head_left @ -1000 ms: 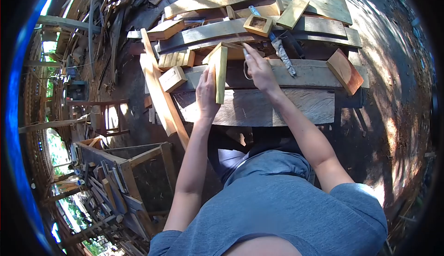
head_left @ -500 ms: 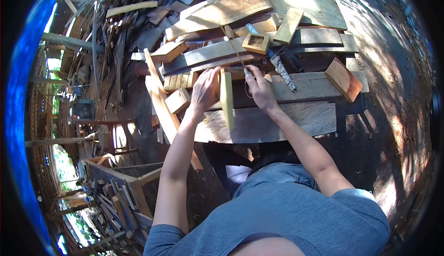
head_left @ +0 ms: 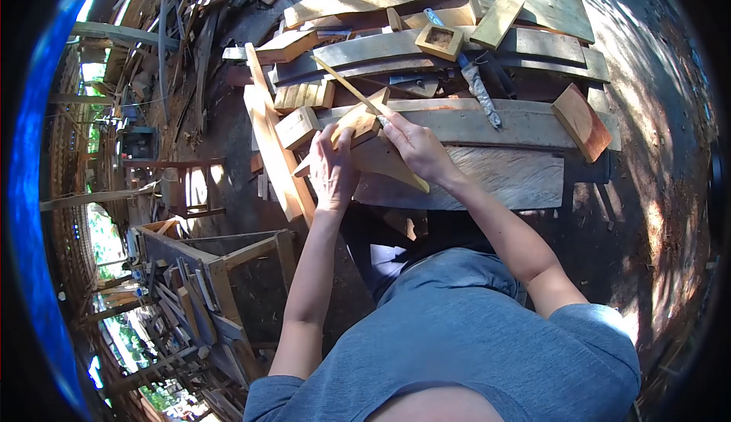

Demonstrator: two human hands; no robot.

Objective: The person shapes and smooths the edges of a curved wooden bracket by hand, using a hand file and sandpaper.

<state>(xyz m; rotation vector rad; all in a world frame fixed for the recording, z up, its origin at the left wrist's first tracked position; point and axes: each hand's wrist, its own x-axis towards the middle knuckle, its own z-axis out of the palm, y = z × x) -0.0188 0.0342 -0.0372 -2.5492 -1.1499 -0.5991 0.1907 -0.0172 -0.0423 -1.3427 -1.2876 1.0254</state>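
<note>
My left hand (head_left: 333, 172) is closed around the left side of an angular wooden piece (head_left: 388, 164), fingers curled at its upper edge. The piece lies tilted over the front of the bench, its lower side in shade and a pale face (head_left: 355, 126) turned up. My right hand (head_left: 417, 148) grips the near end of a long, thin, yellowish strip (head_left: 340, 76), whose kind I cannot tell. That strip slants up and left across the top of the wooden piece. Just left of my left hand sits a small pale wood block (head_left: 297, 127).
Planks (head_left: 472, 134) make up the bench top. A small square wooden box (head_left: 440, 40), a wrapped tool (head_left: 478, 94) and a reddish wood block (head_left: 582, 123) lie on it. Long timber (head_left: 268, 140) leans at the left. Scrap wood (head_left: 186, 300) fills a frame on the lower left.
The wooden piece has turned from nearly upright to tilted, its lower end swinging right. My right hand has come down and left, and the strip now slants farther left.
</note>
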